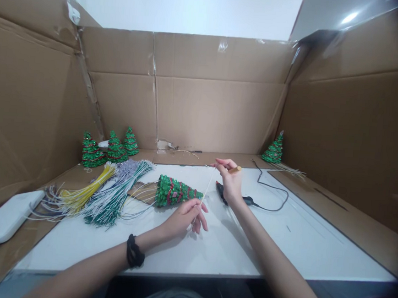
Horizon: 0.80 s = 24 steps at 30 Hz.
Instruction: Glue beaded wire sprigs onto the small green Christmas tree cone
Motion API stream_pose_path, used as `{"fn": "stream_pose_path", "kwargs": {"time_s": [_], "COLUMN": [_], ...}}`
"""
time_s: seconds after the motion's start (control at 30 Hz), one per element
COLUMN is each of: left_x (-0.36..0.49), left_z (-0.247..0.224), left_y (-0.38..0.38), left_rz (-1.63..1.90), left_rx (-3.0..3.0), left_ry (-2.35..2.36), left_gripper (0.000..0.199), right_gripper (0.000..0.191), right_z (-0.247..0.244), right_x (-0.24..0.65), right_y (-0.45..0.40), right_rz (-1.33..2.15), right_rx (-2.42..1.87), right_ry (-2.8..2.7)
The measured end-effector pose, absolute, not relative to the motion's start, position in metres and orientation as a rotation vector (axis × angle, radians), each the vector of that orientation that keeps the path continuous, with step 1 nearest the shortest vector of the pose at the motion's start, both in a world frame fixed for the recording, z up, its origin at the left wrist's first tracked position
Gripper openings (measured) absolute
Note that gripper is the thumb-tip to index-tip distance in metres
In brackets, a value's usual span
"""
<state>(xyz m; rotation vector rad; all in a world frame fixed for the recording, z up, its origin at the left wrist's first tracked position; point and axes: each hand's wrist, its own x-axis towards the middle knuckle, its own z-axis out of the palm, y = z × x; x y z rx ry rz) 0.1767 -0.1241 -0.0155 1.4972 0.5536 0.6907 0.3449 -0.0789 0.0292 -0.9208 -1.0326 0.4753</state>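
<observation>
Between my two hands runs a thin pale strand (207, 186), slanting up to the right. My left hand (191, 215) pinches its lower part, beside the tip of a green tree (175, 192) with red trim that lies on its side. Fingers of my right hand (230, 181) are closed at the strand's upper end, and a wooden-handled tool (235, 169) is held in the same hand; its tip is too small to make out clearly. A dark corded tool with a red tip (220, 192) lies under and beside my right hand.
Bundles of yellow strands (90, 187) and green-and-white strands (116, 195) lie left on the white board (84, 250). Several green trees (116, 148) stand at the back left, another (273, 150) at the back right. A white device (5, 218) sits far left. Cardboard walls (216, 109) surround the board.
</observation>
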Motion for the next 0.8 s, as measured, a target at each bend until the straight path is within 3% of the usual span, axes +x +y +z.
{"fn": "stream_pose_path", "kwargs": {"time_s": [0.8], "left_x": [0.179], "left_z": [-0.029], "left_y": [-0.118], "left_rz": [0.705], "left_rx": [1.290], "left_ry": [0.685], "left_gripper": [0.034], "right_gripper": [0.015], "right_z": [0.019], "right_x": [0.369], "right_y": [-0.061], "right_rz": [0.337], "right_rx": [-0.875], "right_ry": [-0.911]}}
